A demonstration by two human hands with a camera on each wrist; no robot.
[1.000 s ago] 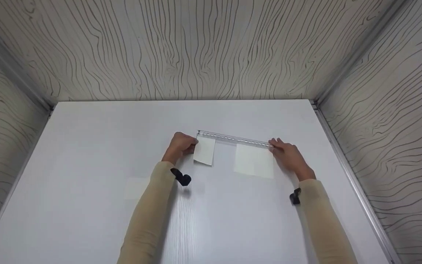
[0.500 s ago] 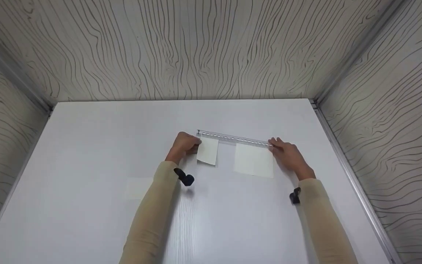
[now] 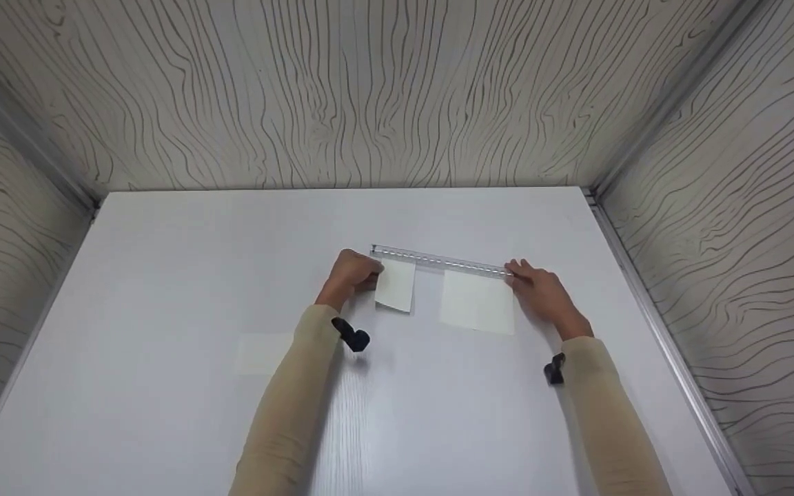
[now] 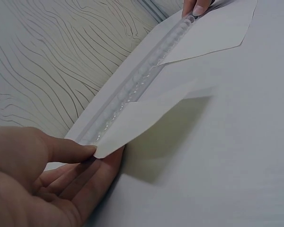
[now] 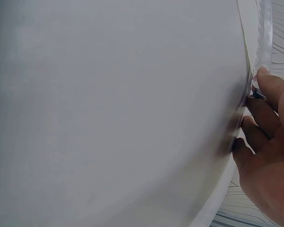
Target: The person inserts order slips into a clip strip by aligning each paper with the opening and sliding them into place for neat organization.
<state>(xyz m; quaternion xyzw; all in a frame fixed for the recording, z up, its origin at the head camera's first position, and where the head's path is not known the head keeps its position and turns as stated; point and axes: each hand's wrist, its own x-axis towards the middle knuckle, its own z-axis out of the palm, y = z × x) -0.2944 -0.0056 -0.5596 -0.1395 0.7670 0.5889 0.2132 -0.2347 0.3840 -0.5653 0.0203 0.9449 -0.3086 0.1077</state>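
Observation:
A long clear plastic strip with a row of small bumps lies slanted across the white table. My right hand pinches its right end between thumb and fingers, also seen in the right wrist view. My left hand pinches the upper left corner of a small pale paper sheet. In the left wrist view this sheet meets the strip along its upper edge, while its lower part lifts off the table over a shadow. A wider pale sheet lies below the strip's right half, beside my right hand.
Another faint pale sheet lies flat on the table, partly behind my left sleeve. Wood-patterned walls rise at the back and both sides. A metal rail runs along the right edge.
My left hand has moved slightly to the right, and the small sheet has shifted along the strip with it. My right hand, the strip and the wider sheet stay in place.

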